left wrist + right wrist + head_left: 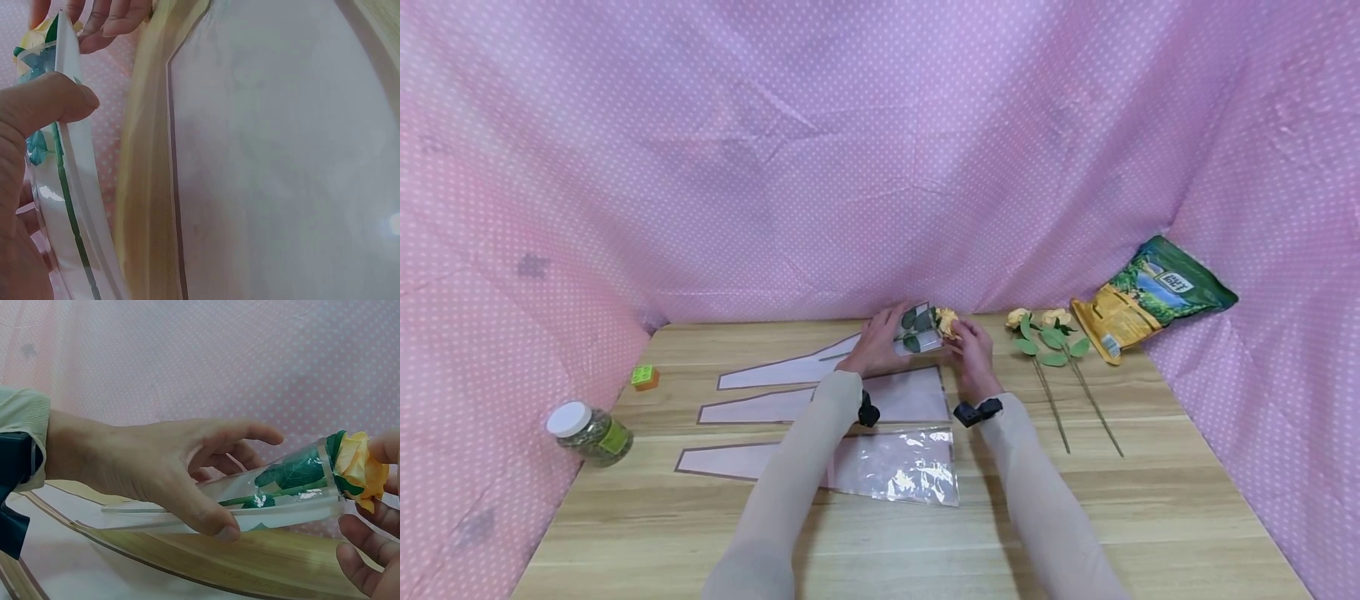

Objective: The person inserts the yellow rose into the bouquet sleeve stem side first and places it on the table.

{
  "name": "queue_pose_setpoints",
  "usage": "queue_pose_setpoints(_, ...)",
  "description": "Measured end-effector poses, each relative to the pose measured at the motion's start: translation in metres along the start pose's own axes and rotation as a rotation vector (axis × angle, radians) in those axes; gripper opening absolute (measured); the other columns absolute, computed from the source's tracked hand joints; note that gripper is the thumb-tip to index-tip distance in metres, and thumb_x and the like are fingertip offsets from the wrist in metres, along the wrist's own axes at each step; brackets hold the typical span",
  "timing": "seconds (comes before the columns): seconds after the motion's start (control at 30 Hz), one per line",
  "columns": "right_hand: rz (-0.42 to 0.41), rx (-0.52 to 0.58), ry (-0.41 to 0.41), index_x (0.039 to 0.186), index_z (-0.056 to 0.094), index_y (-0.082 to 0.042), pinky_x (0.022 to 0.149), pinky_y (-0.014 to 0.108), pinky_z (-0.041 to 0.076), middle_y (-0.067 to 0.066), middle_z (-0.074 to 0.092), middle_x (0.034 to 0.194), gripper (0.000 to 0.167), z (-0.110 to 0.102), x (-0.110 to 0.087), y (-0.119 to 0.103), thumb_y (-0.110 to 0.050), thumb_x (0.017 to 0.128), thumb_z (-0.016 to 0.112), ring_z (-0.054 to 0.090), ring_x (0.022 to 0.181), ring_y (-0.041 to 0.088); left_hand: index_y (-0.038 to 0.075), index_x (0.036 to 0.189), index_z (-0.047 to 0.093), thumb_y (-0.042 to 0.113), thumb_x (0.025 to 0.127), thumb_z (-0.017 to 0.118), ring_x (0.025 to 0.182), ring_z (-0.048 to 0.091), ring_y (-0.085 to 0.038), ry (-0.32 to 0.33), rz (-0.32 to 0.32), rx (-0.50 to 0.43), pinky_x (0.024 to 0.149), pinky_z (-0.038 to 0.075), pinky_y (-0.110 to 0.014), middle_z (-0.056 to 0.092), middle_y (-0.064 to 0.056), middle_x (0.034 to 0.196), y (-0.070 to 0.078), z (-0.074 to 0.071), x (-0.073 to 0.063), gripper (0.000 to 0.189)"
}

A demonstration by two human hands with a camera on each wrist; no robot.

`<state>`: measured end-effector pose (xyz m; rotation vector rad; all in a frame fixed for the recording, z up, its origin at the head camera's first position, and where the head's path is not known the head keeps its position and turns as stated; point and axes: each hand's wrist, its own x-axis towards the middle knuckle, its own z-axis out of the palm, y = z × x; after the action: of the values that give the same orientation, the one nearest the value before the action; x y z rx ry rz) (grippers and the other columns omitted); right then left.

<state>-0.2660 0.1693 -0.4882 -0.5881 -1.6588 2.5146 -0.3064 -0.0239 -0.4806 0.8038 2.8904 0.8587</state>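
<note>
In the head view, my left hand (pixel 874 343) holds a clear-fronted, white-backed flower sleeve (pixel 284 519) at the table's back edge, its thumb on one side and fingers on the other. Inside the sleeve lies a green stem (pixel 70 219) with dark leaves (pixel 910 342). The yellow artificial rose (pixel 356 465) pokes out of the sleeve's wide mouth. My right hand (pixel 976 354) pinches the bloom between thumb and fingers. Nearer to me, two more tapered sleeves lie flat: a middle one (pixel 917 396) and a front one (pixel 880 467) with a glossy surface.
Two more yellow roses, one stem (pixel 1051 400) beside another (pixel 1093 404), lie to the right. Behind them, a green and gold bag (pixel 1157 292) leans on the pink dotted cloth (pixel 880 167). At left are a white-lidded jar (pixel 597 435) and a small block (pixel 644 377).
</note>
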Motion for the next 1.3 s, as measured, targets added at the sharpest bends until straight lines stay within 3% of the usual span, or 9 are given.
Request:
queue_pose_setpoints(0.37,-0.047,-0.096,-0.047,0.12,0.061,-0.013,0.083,0.026,0.051,-0.009,0.06,0.102,0.024,-0.006,0.001,-0.003,-0.024,0.099,0.061,0.059,0.091,0.004,0.019,0.16,0.019,0.025,0.078,0.083,0.151,0.028,-0.03,0.0,0.007,-0.004,0.123,0.02,-0.055,0.03,-0.009,0.163,0.0,0.001,0.001,0.103)
queue_pose_setpoints(0.5,-0.084,-0.164,-0.06,0.119,0.061,-0.009,0.083,0.027,0.049,-0.009,0.06,0.1,0.026,-0.005,0.002,-0.005,-0.026,0.099,0.061,0.057,0.093,0.005,0.019,0.159,0.02,0.025,0.078,0.083,0.15,0.03,-0.03,-0.003,0.008,0.001,0.123,0.022,-0.054,0.032,-0.011,0.161,-0.001,0.002,0.003,0.103)
queue_pose_setpoints(0.73,-0.148,-0.303,-0.066,0.122,0.062,-0.002,0.097,0.039,0.048,-0.011,0.06,0.097,0.034,-0.005,0.005,-0.006,-0.025,0.097,0.064,0.056,0.093,0.005,0.018,0.159,0.021,0.025,0.078,0.082,0.149,0.031,-0.03,0.003,0.015,0.01,0.123,0.022,-0.054,0.033,-0.009,0.161,-0.002,0.005,0.005,0.102)
queue_pose_setpoints(0.9,-0.188,-0.39,-0.085,0.125,0.062,0.003,0.095,0.039,0.05,-0.009,0.061,0.098,0.038,-0.005,0.007,-0.008,-0.022,0.097,0.065,0.054,0.091,0.003,0.019,0.159,0.022,0.026,0.079,0.082,0.148,0.033,-0.029,0.0,0.003,0.016,0.122,0.023,-0.054,0.034,-0.008,0.161,-0.002,0.005,0.006,0.1)
queue_pose_setpoints(1.1,-0.191,-0.417,-0.116,0.124,0.063,0.002,0.098,0.045,0.047,-0.008,0.06,0.099,0.04,-0.007,0.009,-0.01,-0.026,0.097,0.065,0.053,0.093,0.006,0.019,0.159,0.021,0.025,0.081,0.08,0.149,0.032,-0.029,-0.017,0.001,0.019,0.122,0.023,-0.054,0.033,-0.008,0.161,0.0,0.005,0.007,0.099)
queue_pose_setpoints(1.3,-0.191,-0.452,-0.166,0.124,0.065,0.003,0.097,0.04,0.047,-0.012,0.063,0.094,0.038,-0.008,0.013,-0.008,-0.021,0.095,0.067,0.057,0.09,0.003,0.015,0.159,0.022,0.024,0.079,0.081,0.147,0.034,-0.03,-0.009,0.015,0.034,0.121,0.025,-0.055,0.035,-0.009,0.16,0.0,0.007,0.008,0.1)
